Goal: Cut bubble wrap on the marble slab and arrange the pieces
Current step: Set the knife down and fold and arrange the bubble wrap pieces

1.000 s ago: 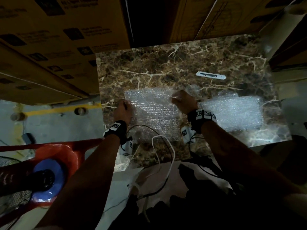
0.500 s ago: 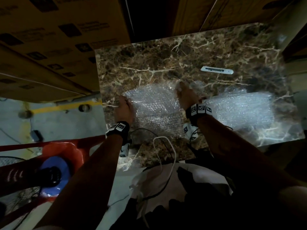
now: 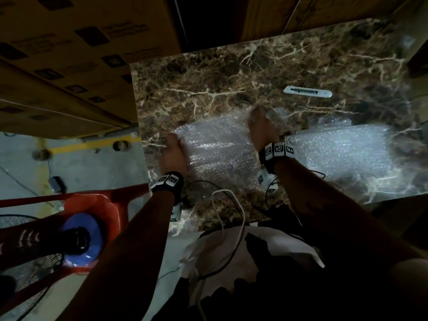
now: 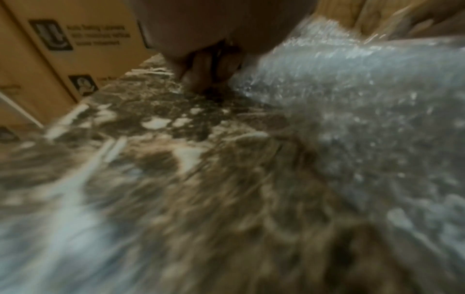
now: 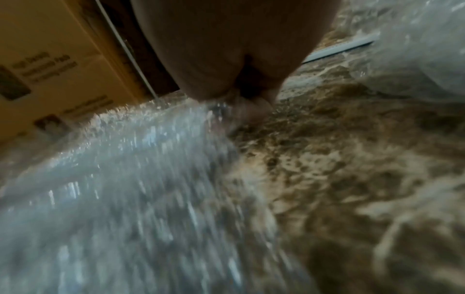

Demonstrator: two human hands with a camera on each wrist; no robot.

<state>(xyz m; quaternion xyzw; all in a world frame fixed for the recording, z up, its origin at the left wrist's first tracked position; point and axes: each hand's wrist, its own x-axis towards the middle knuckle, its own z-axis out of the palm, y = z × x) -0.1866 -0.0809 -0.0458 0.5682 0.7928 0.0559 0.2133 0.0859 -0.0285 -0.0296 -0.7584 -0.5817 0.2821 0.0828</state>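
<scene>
Both hands grasp one bubble wrap sheet (image 3: 217, 149) on the marble slab (image 3: 254, 72).
Left hand (image 3: 174, 152) pinches its left edge, right hand (image 3: 262, 128) its far right corner; second sheet (image 3: 342, 149) lies alongside.

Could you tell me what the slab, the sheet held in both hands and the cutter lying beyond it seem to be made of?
Marble slab: polished brown stone, by its pale veins and glare. Bubble wrap sheet: clear plastic film, glinting with small blisters. Utility knife: pale casing, probably plastic, with a dark toothed slider track; too small to be sure.

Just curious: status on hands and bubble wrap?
Left hand and right hand grip the near bubble wrap sheet. Second piece alongside. Cutter idle, clear.
</scene>
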